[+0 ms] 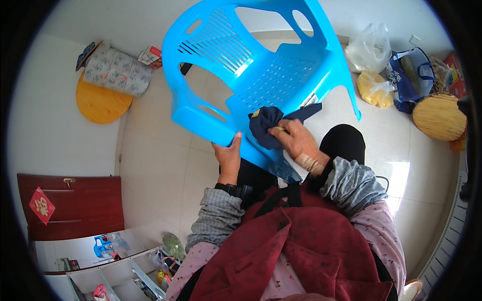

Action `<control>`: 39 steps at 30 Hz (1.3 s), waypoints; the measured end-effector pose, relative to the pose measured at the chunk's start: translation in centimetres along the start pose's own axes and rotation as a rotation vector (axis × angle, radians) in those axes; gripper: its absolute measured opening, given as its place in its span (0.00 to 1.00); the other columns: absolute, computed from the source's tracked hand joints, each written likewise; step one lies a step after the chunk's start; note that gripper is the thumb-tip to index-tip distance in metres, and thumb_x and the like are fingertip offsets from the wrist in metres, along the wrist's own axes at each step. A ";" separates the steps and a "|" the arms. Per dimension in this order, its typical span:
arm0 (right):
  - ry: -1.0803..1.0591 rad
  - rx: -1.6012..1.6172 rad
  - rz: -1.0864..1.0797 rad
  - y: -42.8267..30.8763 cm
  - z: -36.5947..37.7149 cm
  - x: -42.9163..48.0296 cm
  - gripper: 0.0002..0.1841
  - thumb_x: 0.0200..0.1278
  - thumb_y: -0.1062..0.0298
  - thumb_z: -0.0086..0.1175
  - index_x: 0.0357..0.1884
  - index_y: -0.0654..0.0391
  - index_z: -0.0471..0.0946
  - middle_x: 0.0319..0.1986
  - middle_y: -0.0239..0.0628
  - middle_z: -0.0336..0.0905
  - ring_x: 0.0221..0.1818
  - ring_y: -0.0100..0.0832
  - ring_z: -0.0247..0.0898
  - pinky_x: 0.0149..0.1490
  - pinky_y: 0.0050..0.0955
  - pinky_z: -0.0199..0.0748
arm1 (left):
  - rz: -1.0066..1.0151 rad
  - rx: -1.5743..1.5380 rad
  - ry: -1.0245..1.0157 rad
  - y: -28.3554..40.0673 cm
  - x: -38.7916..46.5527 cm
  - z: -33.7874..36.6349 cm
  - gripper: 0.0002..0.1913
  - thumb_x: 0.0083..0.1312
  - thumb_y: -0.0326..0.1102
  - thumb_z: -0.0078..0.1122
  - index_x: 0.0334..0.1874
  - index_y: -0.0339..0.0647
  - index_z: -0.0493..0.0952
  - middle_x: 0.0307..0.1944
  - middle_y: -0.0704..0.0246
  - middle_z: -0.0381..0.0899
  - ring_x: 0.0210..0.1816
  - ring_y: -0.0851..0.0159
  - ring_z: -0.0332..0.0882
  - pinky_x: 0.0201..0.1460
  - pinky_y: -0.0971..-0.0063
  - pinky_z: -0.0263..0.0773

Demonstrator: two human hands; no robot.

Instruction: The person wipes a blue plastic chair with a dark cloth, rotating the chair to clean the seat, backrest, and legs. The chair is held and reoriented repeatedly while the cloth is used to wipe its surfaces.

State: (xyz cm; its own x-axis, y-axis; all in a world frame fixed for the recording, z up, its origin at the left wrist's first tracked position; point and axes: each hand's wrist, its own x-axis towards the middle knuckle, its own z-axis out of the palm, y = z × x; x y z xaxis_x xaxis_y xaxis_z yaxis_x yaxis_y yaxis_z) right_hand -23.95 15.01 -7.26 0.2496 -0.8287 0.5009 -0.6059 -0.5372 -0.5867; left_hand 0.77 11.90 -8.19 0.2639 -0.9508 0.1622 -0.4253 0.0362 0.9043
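Note:
A blue plastic armchair (260, 82) with a slotted back and a perforated seat is tilted in front of me. My left hand (229, 154) grips the edge of its armrest side, thumb on top. In my right hand (297, 139) is a bunched dark navy cloth (263, 126) with a small yellowish patch, pressed near the front corner of the chair; one end of the cloth sticks out to the right. A label bearing print is stuck on the seat's front edge. One chair leg rests near or between my knees.
Right, by the wall: a white plastic bag (371, 49), a bag of yellow contents (374, 90), a blue carrier bag (408, 79) and a round wooden stool top (438, 116). Left: a patterned roll (116, 71) and a round yellow board (101, 101). A dark red door (83, 207) is lower left.

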 end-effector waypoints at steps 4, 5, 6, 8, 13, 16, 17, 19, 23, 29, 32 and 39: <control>0.229 -0.049 0.086 4.8 -2.6 1.5 0.21 0.53 0.79 0.54 0.51 0.52 0.79 0.47 0.45 0.74 0.53 0.48 0.70 0.56 0.38 0.72 | -0.011 -0.070 0.020 0.1 0.1 0.3 0.36 0.60 0.34 0.74 0.66 0.29 0.62 0.60 0.52 0.73 0.58 0.55 0.75 0.61 0.62 0.71; 0.314 -0.089 0.121 6.0 -3.4 2.1 0.25 0.47 0.84 0.55 0.51 0.53 0.79 0.46 0.45 0.74 0.52 0.48 0.72 0.56 0.38 0.72 | -0.015 -0.068 0.028 0.1 0.2 0.2 0.36 0.60 0.33 0.74 0.65 0.29 0.62 0.60 0.51 0.73 0.58 0.55 0.75 0.61 0.62 0.71; 0.363 -0.079 0.209 6.9 -3.9 2.6 0.29 0.43 0.88 0.53 0.51 0.54 0.79 0.45 0.46 0.74 0.50 0.49 0.73 0.55 0.39 0.73 | -0.007 -0.029 0.057 0.1 0.4 0.3 0.37 0.59 0.34 0.75 0.65 0.29 0.62 0.58 0.51 0.74 0.57 0.54 0.76 0.61 0.62 0.71; 0.364 -0.078 0.213 7.4 -3.9 3.2 0.29 0.42 0.89 0.51 0.51 0.54 0.79 0.46 0.47 0.75 0.49 0.51 0.73 0.54 0.40 0.73 | -0.027 -0.016 0.087 0.2 0.5 0.4 0.38 0.58 0.35 0.76 0.65 0.29 0.61 0.57 0.51 0.75 0.56 0.53 0.77 0.60 0.61 0.72; 0.231 -0.034 0.040 2.3 -0.2 2.3 0.30 0.41 0.87 0.55 0.52 0.55 0.79 0.46 0.48 0.74 0.51 0.51 0.71 0.54 0.40 0.74 | -0.042 -0.007 0.111 0.6 0.5 0.3 0.39 0.56 0.38 0.77 0.64 0.29 0.62 0.55 0.51 0.77 0.53 0.51 0.79 0.58 0.61 0.73; 0.042 -0.023 -0.026 -1.6 2.0 1.4 0.22 0.54 0.76 0.56 0.53 0.51 0.80 0.49 0.44 0.74 0.48 0.47 0.72 0.53 0.39 0.75 | 0.009 0.092 0.152 0.6 0.6 0.3 0.37 0.56 0.36 0.77 0.62 0.29 0.64 0.53 0.51 0.78 0.52 0.52 0.80 0.57 0.62 0.74; -0.035 0.023 -0.033 -2.4 2.3 1.1 0.21 0.56 0.73 0.54 0.54 0.47 0.79 0.51 0.40 0.73 0.49 0.44 0.71 0.53 0.38 0.75 | 0.027 0.128 0.158 0.5 0.7 0.4 0.36 0.56 0.35 0.77 0.62 0.29 0.64 0.52 0.51 0.78 0.52 0.52 0.80 0.57 0.62 0.74; -0.114 -0.026 -0.120 -3.0 2.3 0.9 0.21 0.58 0.72 0.53 0.54 0.45 0.79 0.53 0.36 0.72 0.50 0.41 0.70 0.53 0.37 0.74 | 0.075 0.195 0.172 0.2 1.1 0.4 0.34 0.57 0.33 0.76 0.61 0.29 0.66 0.51 0.51 0.78 0.51 0.52 0.80 0.56 0.63 0.74; -0.141 -0.072 -0.160 -1.0 0.9 0.7 0.18 0.57 0.71 0.53 0.51 0.44 0.78 0.53 0.34 0.72 0.51 0.40 0.69 0.53 0.36 0.73 | 0.057 -0.010 0.091 -0.3 1.1 0.1 0.32 0.59 0.33 0.75 0.61 0.29 0.67 0.53 0.54 0.78 0.52 0.55 0.80 0.57 0.63 0.74; 0.224 -0.030 0.112 6.3 -2.4 0.9 0.19 0.47 0.84 0.54 0.41 0.50 0.79 0.45 0.42 0.74 0.50 0.48 0.71 0.54 0.38 0.72 | -0.014 -0.062 0.033 0.0 1.0 0.0 0.35 0.60 0.35 0.74 0.65 0.28 0.65 0.60 0.53 0.74 0.58 0.55 0.75 0.63 0.63 0.70; 0.355 -0.085 0.309 10.2 -5.0 1.8 0.24 0.41 0.89 0.56 0.43 0.53 0.78 0.44 0.43 0.75 0.52 0.49 0.72 0.56 0.39 0.71 | 0.041 -0.037 0.032 -0.1 1.1 -0.1 0.35 0.61 0.34 0.73 0.66 0.28 0.64 0.61 0.52 0.73 0.59 0.55 0.75 0.63 0.63 0.70; 0.339 -0.119 0.170 6.5 -2.2 1.4 0.19 0.53 0.80 0.53 0.48 0.53 0.78 0.44 0.46 0.73 0.50 0.51 0.69 0.54 0.41 0.71 | 0.028 -0.115 -0.033 -0.5 1.2 0.0 0.32 0.63 0.33 0.71 0.65 0.28 0.65 0.61 0.53 0.72 0.60 0.55 0.74 0.64 0.62 0.69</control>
State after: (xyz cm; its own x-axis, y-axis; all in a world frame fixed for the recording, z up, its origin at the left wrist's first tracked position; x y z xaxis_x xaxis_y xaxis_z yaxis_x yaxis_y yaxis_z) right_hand -29.18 10.67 -8.97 -0.1134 -0.7947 0.5963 -0.7055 -0.3583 -0.6115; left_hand 1.33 10.76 -8.41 0.2241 -0.9584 0.1770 -0.3293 0.0964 0.9393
